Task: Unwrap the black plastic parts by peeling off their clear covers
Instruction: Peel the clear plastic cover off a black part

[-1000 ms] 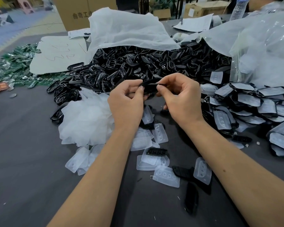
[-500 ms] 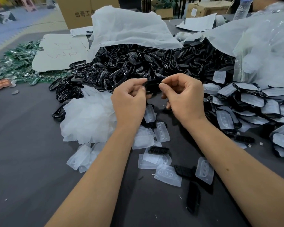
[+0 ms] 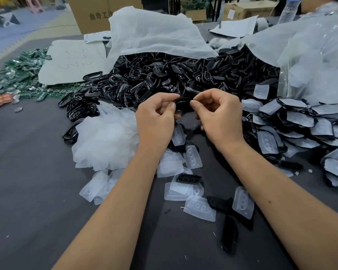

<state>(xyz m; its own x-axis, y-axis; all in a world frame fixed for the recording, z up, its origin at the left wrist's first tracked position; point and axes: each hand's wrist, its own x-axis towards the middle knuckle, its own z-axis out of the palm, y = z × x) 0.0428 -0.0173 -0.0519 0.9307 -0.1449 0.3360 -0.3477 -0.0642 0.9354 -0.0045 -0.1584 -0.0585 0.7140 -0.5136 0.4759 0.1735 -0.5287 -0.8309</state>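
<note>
Black part (image 3: 182,105) seemingly pinched between both hands' fingers (image 3: 172,108).

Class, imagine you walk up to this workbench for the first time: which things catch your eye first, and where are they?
Two bare hands, left hand and right hand, meet at centre, pinching a small black plastic part between them. Behind them sprawls a big heap of glossy black plastic frames spilling from under a white sheet. Below the hands, clear peeled covers lie scattered on the grey table.
</note>
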